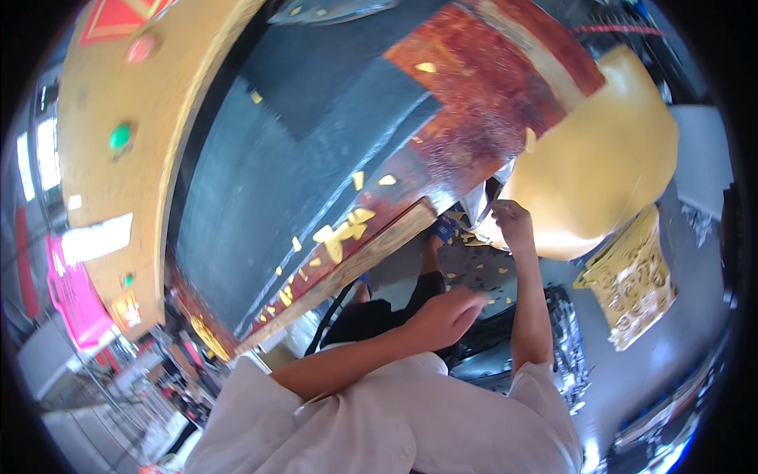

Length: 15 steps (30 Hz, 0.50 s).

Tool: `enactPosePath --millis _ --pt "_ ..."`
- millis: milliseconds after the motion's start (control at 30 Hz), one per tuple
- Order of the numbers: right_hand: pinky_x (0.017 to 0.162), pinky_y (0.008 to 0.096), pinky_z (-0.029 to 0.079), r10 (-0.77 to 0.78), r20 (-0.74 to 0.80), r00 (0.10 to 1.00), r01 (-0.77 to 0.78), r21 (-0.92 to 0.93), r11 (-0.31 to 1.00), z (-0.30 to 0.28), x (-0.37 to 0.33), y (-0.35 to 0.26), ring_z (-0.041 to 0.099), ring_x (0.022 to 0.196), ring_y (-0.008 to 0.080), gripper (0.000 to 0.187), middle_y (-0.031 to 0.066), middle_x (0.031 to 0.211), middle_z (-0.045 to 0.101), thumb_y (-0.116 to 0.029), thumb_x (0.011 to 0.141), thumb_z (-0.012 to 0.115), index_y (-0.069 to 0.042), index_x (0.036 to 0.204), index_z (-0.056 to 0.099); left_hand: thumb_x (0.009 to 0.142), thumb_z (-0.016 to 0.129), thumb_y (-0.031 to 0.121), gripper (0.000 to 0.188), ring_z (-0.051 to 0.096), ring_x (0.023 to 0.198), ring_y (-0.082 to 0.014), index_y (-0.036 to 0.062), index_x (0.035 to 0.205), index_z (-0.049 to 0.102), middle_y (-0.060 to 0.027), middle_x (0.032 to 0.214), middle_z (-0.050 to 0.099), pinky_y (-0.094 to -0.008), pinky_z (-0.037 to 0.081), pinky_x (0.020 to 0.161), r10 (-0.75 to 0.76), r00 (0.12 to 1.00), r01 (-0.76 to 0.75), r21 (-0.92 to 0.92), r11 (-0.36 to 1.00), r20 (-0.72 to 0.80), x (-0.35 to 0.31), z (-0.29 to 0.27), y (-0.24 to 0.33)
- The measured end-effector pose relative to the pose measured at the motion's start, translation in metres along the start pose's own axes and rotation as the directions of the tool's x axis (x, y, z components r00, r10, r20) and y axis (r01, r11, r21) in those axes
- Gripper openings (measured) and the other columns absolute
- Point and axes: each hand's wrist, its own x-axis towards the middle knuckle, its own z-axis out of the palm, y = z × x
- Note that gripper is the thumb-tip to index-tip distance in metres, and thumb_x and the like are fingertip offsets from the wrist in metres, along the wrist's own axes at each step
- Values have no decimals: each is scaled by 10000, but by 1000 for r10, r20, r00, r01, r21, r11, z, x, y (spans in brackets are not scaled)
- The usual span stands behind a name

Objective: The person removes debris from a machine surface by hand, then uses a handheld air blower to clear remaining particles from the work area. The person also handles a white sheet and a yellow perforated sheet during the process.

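Observation:
My right hand (515, 227) is closed at the left edge of a large glossy yellow sheet (596, 170), beside a crumpled silvery piece (477, 199). What its fingers grip, if anything, is hidden. Nearer my body, my left hand (454, 317) is curled into a loose fist, slightly blurred at the fingertips; I cannot make out anything inside it. Small yellow cut pieces (335, 239) lie scattered along the near side of the table, which has a dark blue-grey board (260, 182) and a worn red-brown surface (482, 95).
A wooden beam (355, 257) edges the table's near side. Below my arms lies black plastic sheeting (557, 340). A yellow sheet full of cut-out holes (636, 280) hangs or lies at the right. The machine's tan panel (150, 103) with coloured buttons stands left, above a pink crate (76, 304).

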Motion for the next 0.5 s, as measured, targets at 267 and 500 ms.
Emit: enactPosePath --millis 267,500 --pt "788 326 549 -741 150 655 756 -116 644 51 -135 -245 688 854 214 296 131 1010 711 -119 968 688 -10 1244 676 988 617 92 302 684 914 -380 5 1276 637 -207 1110 667 -459 554 849 -181 621 485 193 853 -762 -121 -170 42" --pt "965 481 493 -739 204 642 539 -806 246 170 -122 -253 543 1145 377 555 159 1252 582 -311 899 718 -21 1364 629 978 615 179 377 647 1084 -501 -23 1296 598 -305 1252 609 -543 527 959 -244 706 550 297 781 -664 -58 -190 23"
